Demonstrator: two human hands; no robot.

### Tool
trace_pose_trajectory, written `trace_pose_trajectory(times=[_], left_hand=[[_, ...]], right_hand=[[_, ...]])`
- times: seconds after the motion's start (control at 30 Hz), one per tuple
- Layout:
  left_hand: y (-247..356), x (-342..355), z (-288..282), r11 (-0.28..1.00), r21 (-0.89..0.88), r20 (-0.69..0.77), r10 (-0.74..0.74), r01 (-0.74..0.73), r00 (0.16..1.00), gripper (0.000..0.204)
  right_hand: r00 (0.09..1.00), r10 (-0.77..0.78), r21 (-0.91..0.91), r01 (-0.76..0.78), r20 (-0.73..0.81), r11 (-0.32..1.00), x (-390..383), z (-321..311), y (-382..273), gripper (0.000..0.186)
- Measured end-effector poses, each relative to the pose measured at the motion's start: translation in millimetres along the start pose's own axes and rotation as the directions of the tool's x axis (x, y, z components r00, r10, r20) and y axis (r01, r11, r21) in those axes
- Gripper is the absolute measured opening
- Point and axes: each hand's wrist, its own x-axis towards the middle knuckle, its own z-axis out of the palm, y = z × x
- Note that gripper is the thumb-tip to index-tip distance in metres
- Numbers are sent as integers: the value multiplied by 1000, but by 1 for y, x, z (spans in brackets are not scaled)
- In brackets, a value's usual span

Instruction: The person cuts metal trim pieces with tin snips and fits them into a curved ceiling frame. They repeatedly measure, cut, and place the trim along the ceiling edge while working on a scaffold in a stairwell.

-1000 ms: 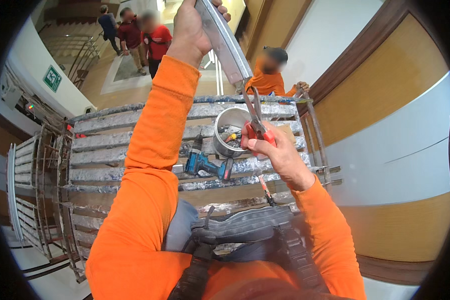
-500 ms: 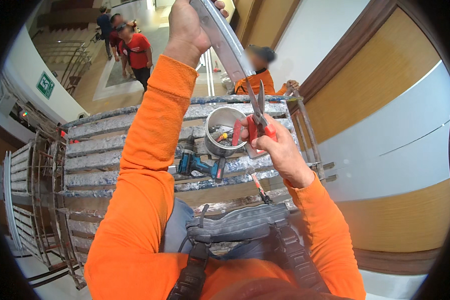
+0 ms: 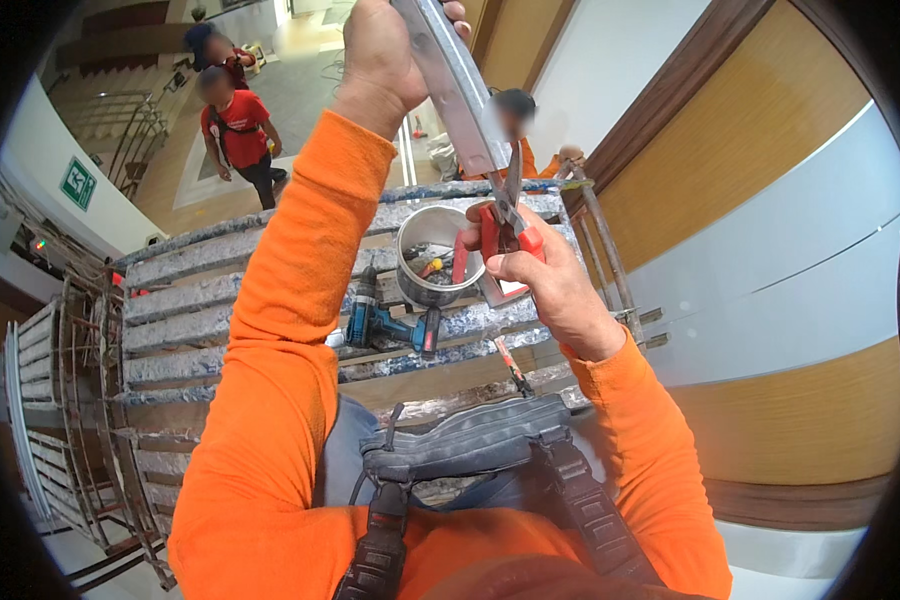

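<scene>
At upper left, fresh change: a red-shirted bystander (image 3: 238, 128), lower and farther left in the frame than a second ago, nearer the far rail but well apart from the work. Below, a slatted platform (image 3: 180, 361), with gaps likely to swallow small dropped pieces. At upper centre, left hand (image 3: 382, 60) gripping a metal channel (image 3: 455, 95), with lower end slanting down toward centre. Underneath, a cordless drill (image 3: 388, 328) lying just beside a round bucket (image 3: 432, 226). Right of centre, right hand (image 3: 545, 262) closed around red-handled tin snips (image 3: 507, 207), with blades at the channel's lower end; cannot tell cutting from touching. Same grips as a second ago, suggesting the same step. Just beyond, a co-worker's orange sleeve (image 3: 542, 168), judged to leave little room behind the blades. At far right, wall panels (image 3: 760, 310) bounding that side; freer room toward left.
</scene>
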Motion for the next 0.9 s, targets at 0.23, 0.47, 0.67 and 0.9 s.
trace_pose_trajectory(times=[0.23,0.47,0.67,0.9], left_hand=[[8,-2,2,998,37,43,51,-53,998,45],[-3,-4,1,1000,-13,58,-5,6,998,46],[-7,1,-2,999,-20,44,-26,27,999,47],[-9,-3,-16,998,48,19,-30,29,999,51]], right_hand=[[1000,8,-18,-8,1,1000,0,-3,-2,46],[1000,18,-29,-19,-14,999,6,-1,-2,45],[1000,2,5,-2,-9,1000,7,-1,3,41],[989,-51,51,44,142,998,31,-16,38,37]])
